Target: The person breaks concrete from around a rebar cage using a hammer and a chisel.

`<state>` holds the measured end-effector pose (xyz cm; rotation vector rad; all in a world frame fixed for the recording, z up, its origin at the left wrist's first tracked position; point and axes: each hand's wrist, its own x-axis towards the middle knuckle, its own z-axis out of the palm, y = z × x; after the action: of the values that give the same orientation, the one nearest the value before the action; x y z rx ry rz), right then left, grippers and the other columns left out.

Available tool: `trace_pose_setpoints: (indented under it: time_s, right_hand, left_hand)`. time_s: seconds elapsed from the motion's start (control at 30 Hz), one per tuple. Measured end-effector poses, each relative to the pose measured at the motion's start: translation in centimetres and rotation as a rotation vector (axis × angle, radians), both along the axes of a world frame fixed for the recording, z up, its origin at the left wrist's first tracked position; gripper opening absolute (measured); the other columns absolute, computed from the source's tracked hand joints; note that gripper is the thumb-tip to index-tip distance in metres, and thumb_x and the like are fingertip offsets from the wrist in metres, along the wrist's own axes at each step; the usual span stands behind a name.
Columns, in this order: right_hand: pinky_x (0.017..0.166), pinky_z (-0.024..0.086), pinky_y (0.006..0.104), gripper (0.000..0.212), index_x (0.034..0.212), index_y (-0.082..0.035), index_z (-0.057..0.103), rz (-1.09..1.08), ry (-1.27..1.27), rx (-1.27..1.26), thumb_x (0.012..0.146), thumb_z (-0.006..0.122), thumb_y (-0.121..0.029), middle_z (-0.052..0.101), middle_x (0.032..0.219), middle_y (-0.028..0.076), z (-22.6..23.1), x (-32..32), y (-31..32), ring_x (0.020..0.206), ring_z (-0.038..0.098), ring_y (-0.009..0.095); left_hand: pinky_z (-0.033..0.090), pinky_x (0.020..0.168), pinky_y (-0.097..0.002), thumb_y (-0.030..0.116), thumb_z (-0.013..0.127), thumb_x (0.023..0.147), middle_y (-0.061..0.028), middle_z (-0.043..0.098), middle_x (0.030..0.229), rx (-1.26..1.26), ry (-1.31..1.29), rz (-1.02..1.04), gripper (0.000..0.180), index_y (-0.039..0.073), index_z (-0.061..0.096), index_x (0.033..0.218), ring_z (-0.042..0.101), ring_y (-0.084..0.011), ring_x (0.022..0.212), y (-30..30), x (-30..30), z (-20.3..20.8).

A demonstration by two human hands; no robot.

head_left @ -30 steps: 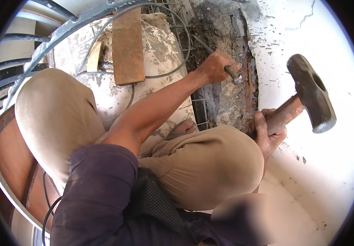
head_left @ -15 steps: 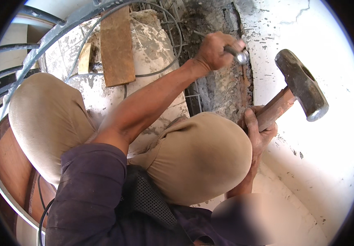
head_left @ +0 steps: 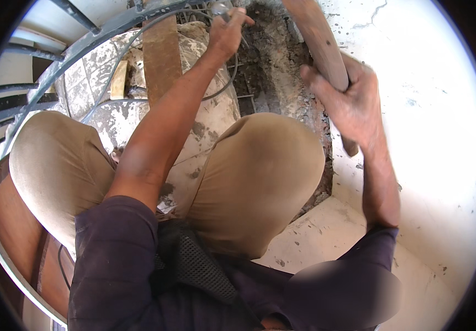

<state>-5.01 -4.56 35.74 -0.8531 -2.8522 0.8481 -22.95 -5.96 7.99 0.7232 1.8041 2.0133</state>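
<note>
My left hand is closed around a metal chisel at the far edge of the view. Only its shiny round end shows; the rest is hidden by the fingers or out of sight. Over by the white wall, my right hand grips the wooden handle of a sledgehammer. The handle slants up and left, its butt sticking out below the palm, while the hammer head lies beyond the top edge. Below both hands runs a broken-out strip of rough masonry with rubble and thin metal bars.
A brown wooden board lies on the stained white slab, beside a small wood block. A grey cable loops over them. Metal railing curves along the left; the white wall stands right.
My left hand has moved away and left with the chisel, off the wall's edge. My right hand has risen, carrying the sledgehammer up until its head left the view.
</note>
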Motion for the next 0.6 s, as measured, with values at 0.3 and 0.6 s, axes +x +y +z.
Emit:
trace_pose_setpoints:
  time_s: [0.3,0.6]
  right_hand:
    - [0.064,0.052,0.0396,0.034,0.104,0.006,0.070,0.324,-0.241,0.163,0.084,0.067,-0.022,0.067,0.070,0.017,-1.8,-6.8,0.3,0.064,0.065,0.026]
    - [0.060,0.048,0.0331,0.023,0.096,0.005,0.067,0.293,0.133,-0.064,0.087,0.068,-0.016,0.063,0.069,0.008,1.7,-8.3,-5.1,0.063,0.060,0.017]
  left_hand:
    - [0.047,0.086,-0.0477,0.038,0.046,0.104,-0.0167,0.067,0.105,-0.252,0.400,-0.087,0.039,0.011,0.068,0.122,0.063,-0.0300,0.095,-0.7,-3.1,-4.7]
    - [0.044,0.098,-0.0419,0.040,0.049,0.104,-0.0144,0.070,0.117,0.002,0.055,-0.187,0.042,0.005,0.069,0.116,0.060,-0.0262,0.110,-1.3,-2.0,-1.8]
